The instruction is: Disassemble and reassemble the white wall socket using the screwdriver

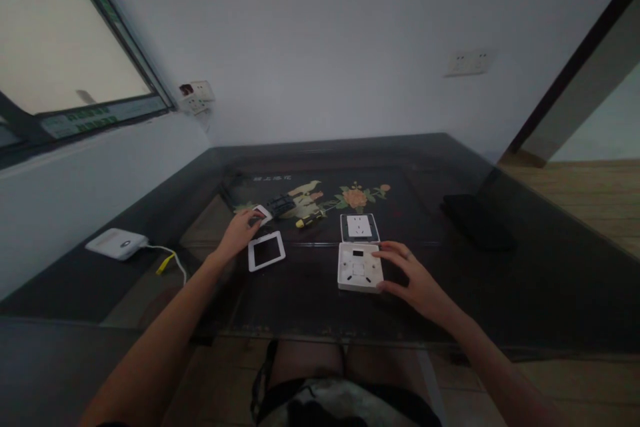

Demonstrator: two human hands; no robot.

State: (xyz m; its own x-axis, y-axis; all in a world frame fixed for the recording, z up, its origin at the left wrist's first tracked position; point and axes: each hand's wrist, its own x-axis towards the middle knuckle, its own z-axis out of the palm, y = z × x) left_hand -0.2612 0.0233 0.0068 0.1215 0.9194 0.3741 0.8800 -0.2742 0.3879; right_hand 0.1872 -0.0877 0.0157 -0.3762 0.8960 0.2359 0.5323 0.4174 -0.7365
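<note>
I am seeing a white box (117, 243) lying far left on the table (550, 267), its cable (170, 260) trailing right. My left hand (240, 232) is reaching forward, fingers curling over a small white part (263, 214); I cannot tell whether it is gripping it. A white frame (267, 251) is lying just beside that hand. A screwdriver (310, 219) is lying behind. My right hand (413, 277) is resting open, fingertips touching the socket (359, 267); a faceplate (359, 227) is lying just behind it.
</note>
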